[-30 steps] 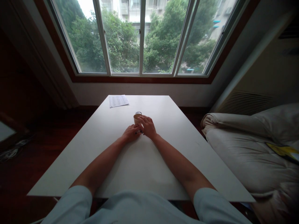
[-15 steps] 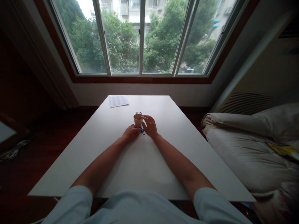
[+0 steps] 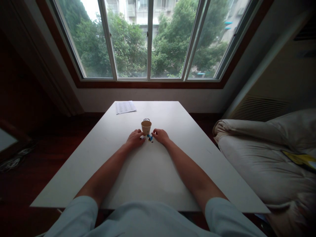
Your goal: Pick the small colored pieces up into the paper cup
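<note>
A tan paper cup stands upright near the middle of the white table. Just in front of its base lie several small blue and dark pieces, too tiny to name. My left hand rests low on the table at the cup's left, fingers bent and a little apart, with nothing visible held. On the other side my right hand is beside the pieces, its thumb and fingertips drawn together; whatever may be between them is too small to make out. Behind the cup a thin dark loop partly shows.
Printed paper sheets lie at the table's far left corner. To the right of the table is a pale cushioned sofa. A wide window fills the wall beyond, and cables lie on the floor at left.
My right hand has come away from the cup's rim and moved down to its right. My left hand has shifted slightly left, exposing more of the small pieces. The cup stays put.
</note>
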Motion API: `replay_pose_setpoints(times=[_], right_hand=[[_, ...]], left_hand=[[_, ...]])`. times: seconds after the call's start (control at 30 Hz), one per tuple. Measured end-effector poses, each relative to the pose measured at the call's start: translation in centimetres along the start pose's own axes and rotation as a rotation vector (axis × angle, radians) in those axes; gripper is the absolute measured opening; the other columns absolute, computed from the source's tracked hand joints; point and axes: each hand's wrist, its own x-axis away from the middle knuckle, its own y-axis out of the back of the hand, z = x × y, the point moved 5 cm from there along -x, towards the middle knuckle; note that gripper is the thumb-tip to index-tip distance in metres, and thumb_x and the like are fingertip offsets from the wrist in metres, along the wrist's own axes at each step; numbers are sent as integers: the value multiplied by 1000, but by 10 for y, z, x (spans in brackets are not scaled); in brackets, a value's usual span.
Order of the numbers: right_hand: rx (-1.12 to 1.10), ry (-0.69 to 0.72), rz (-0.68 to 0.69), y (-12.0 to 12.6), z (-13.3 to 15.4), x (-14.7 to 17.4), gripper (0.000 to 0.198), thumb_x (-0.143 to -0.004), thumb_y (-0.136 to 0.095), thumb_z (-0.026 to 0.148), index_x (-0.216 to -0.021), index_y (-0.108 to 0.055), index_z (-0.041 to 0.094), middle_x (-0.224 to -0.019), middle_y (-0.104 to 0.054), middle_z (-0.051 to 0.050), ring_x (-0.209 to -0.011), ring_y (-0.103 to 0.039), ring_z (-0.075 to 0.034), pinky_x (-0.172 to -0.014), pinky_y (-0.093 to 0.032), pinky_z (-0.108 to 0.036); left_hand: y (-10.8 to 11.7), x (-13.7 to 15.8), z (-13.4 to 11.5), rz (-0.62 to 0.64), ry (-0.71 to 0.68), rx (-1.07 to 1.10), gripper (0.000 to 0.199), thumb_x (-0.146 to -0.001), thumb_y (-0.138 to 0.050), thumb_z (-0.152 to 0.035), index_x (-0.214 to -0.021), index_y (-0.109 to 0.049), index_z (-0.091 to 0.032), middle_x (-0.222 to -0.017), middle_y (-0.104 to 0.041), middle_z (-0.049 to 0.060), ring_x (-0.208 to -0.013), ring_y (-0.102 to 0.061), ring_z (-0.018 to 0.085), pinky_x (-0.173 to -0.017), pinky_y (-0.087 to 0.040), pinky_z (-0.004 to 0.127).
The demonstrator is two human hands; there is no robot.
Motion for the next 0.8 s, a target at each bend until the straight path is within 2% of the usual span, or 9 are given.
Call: replay_pose_setpoints(times=[0.13, 0.3, 0.4, 0.53, 0.67, 0.8], right_hand=[[18, 61, 176, 5, 1, -1, 36, -92, -59, 57, -101, -70, 24, -94, -73, -4, -81, -63, -17, -66, -37, -25], [71, 98, 350, 3, 4, -3, 56, -77, -67, 72, -106, -66, 25, -89, -71, -5, -77, -62, -20, -61, -35, -26], [120, 118, 335, 2, 8, -1, 54, -76, -70, 70, -107, -66, 25, -91, -71, -5, -78, -62, -21, -61, -34, -26], [186, 109, 236, 1, 11, 0, 38, -88, -62, 58, -104, -66, 25, -94, -71, -7, -82, -62, -22, -61, -32, -27], [194, 124, 186, -1, 12, 1, 26, -93, -58, 47, -105, -66, 25, -96, -72, -6, -85, -62, -20, -62, -32, -26], [176, 126, 172, -2, 9, 2, 25, -94, -59, 46, -103, -67, 25, -94, -72, -5, -84, -62, -19, -62, -31, -26]], left_hand=[[0, 0, 10, 102, 18, 52, 39, -86, -66, -44, -121, -71, -28, -107, -62, 7, -102, -59, 23, -89, -49, 32], [0, -2, 22, 186, -9, 142, 48, -83, -67, -52, -124, -69, -27, -109, -61, 7, -101, -60, 22, -90, -49, 31], [2, -3, 28, 238, -13, 193, 50, -82, -67, -53, -122, -70, -24, -108, -62, 7, -96, -62, 20, -87, -49, 29], [7, -4, 37, 282, -9, 193, 45, -82, -67, -48, -119, -71, -23, -105, -64, 7, -91, -62, 19, -82, -49, 27], [7, -4, 49, 312, 57, 142, 40, -82, -66, -43, -116, -72, -24, -101, -67, 6, -84, -63, 18, -75, -48, 25], [5, -5, 58, 342, 113, 91, 38, -81, -67, -40, -115, -72, -24, -98, -70, 5, -84, -63, 18, -73, -46, 24]])
